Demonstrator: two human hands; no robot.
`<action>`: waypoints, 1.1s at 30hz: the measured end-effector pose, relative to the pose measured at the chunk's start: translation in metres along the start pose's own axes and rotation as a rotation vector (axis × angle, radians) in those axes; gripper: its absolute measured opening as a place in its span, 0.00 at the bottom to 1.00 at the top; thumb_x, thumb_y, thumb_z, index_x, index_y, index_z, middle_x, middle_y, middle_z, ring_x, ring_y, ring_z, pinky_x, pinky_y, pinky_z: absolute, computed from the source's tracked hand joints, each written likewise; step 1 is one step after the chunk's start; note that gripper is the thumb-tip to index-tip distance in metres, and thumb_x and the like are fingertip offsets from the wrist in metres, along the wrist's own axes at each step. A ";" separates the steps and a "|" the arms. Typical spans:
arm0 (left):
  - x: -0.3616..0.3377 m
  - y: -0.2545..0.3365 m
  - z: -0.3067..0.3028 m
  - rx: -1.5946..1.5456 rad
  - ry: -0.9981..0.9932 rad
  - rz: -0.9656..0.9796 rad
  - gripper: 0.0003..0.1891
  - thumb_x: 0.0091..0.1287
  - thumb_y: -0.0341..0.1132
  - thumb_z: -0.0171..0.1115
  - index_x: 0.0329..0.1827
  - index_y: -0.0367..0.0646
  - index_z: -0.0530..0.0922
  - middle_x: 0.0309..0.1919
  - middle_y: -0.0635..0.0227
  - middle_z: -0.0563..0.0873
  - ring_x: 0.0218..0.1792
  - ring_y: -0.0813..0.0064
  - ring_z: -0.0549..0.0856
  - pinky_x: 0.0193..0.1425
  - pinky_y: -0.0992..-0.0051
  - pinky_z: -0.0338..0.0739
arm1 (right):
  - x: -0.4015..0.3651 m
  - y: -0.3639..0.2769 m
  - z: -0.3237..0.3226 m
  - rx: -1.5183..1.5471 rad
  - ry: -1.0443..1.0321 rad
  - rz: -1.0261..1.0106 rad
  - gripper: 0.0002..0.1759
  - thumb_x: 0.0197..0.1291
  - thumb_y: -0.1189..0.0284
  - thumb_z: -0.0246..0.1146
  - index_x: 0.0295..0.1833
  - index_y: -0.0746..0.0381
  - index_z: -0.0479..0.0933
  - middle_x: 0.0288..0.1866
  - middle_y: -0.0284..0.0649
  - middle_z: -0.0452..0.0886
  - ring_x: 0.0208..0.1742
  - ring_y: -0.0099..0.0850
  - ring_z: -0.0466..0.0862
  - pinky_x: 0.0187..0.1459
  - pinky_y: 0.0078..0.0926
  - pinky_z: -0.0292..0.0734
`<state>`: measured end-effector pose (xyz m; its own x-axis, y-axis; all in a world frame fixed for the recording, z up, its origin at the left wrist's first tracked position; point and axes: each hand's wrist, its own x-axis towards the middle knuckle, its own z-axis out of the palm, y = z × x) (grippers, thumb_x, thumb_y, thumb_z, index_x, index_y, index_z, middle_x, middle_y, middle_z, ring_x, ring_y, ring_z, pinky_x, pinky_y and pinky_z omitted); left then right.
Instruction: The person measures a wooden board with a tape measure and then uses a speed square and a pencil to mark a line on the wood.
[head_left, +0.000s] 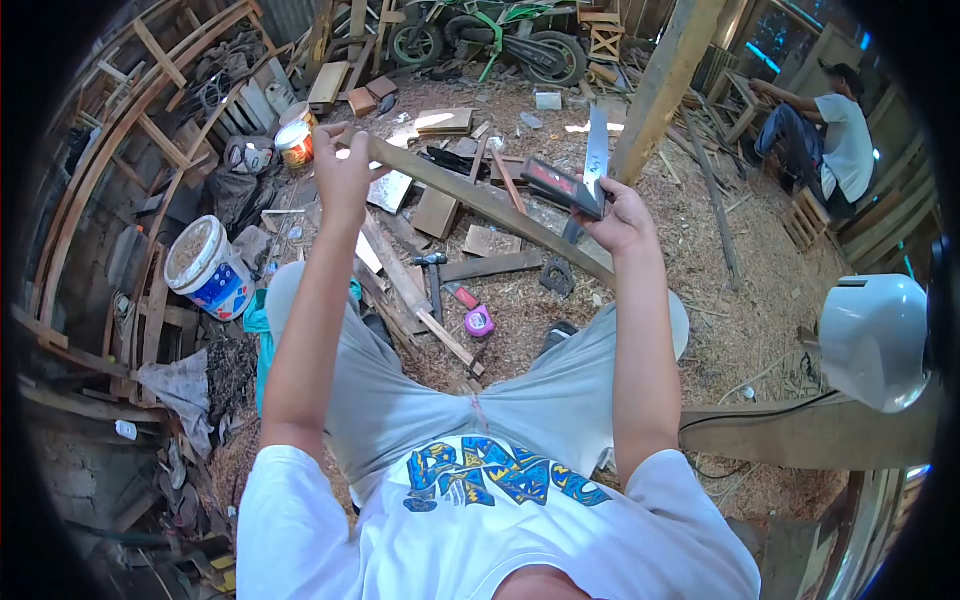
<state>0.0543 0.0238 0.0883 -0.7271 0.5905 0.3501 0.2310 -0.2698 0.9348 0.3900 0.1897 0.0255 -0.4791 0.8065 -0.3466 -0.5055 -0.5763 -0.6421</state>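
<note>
Near the top left of centre, my left hand is closed around the upper end of a long wooden strip. The strip slants down to the right across my view, its lower end close to my right forearm and knee. In my right hand is an L-shaped try square with a dark, red-marked stock and a shiny metal blade pointing away from me. Below the strip, a hammer and a pink tape measure lie on the ground between my legs.
Wood offcuts and shavings cover the ground. A white bucket and a paint can stand at left. A wooden post rises beyond my right hand. Another person sits at far right; a motorbike stands behind.
</note>
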 end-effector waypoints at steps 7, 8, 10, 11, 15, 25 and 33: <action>-0.006 0.063 0.044 -0.104 -0.182 0.088 0.20 0.78 0.28 0.59 0.70 0.38 0.68 0.57 0.52 0.83 0.56 0.59 0.90 0.57 0.61 0.95 | 0.027 -0.009 -0.034 0.414 0.032 0.015 0.20 0.85 0.65 0.46 0.62 0.68 0.76 0.50 0.45 0.81 0.45 0.41 0.84 0.69 0.63 0.75; -0.005 0.067 0.049 -0.101 -0.208 0.107 0.19 0.79 0.28 0.61 0.70 0.38 0.70 0.57 0.51 0.84 0.57 0.60 0.91 0.59 0.63 0.94 | 0.036 -0.013 -0.039 0.595 0.006 0.021 0.18 0.84 0.65 0.46 0.58 0.68 0.75 0.48 0.45 0.80 0.44 0.39 0.83 0.66 0.59 0.76; 0.000 0.070 0.051 -0.075 -0.245 0.144 0.19 0.80 0.28 0.62 0.70 0.37 0.70 0.57 0.51 0.84 0.56 0.61 0.91 0.59 0.64 0.94 | 0.040 -0.023 -0.045 0.631 -0.009 -0.033 0.18 0.83 0.65 0.46 0.58 0.68 0.75 0.48 0.46 0.80 0.43 0.39 0.83 0.63 0.57 0.77; 0.003 0.070 0.051 -0.046 -0.283 0.174 0.19 0.80 0.28 0.63 0.70 0.37 0.70 0.58 0.50 0.85 0.56 0.63 0.91 0.60 0.65 0.94 | 0.032 -0.026 -0.040 0.668 -0.019 -0.084 0.18 0.83 0.65 0.47 0.59 0.69 0.74 0.47 0.46 0.80 0.43 0.38 0.82 0.60 0.54 0.78; 0.028 0.049 0.035 -0.040 -0.331 0.123 0.20 0.81 0.29 0.65 0.71 0.36 0.70 0.58 0.51 0.85 0.55 0.63 0.92 0.61 0.66 0.93 | -0.005 -0.035 -0.015 0.648 -0.046 -0.227 0.24 0.79 0.60 0.51 0.62 0.72 0.72 0.50 0.50 0.80 0.45 0.41 0.82 0.53 0.47 0.81; 0.074 0.024 -0.061 0.011 -0.793 -0.084 0.24 0.66 0.27 0.80 0.57 0.45 0.72 0.48 0.69 0.86 0.51 0.77 0.90 0.57 0.71 0.90 | -0.018 0.011 0.019 -0.233 0.030 -0.170 0.22 0.80 0.58 0.50 0.58 0.66 0.78 0.45 0.40 0.86 0.29 0.23 0.76 0.32 0.22 0.71; 0.073 0.018 -0.088 0.844 -1.150 -0.091 0.23 0.55 0.26 0.82 0.53 0.40 0.82 0.35 0.70 0.85 0.38 0.77 0.85 0.47 0.73 0.81 | -0.022 0.086 0.054 -0.446 -0.078 -0.051 0.12 0.74 0.74 0.64 0.58 0.67 0.80 0.39 0.32 0.82 0.34 0.17 0.79 0.37 0.24 0.76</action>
<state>-0.0515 -0.0050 0.1249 0.0646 0.9685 -0.2406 0.8182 0.0866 0.5684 0.3183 0.1150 0.0145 -0.5229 0.8102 -0.2650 -0.1795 -0.4085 -0.8949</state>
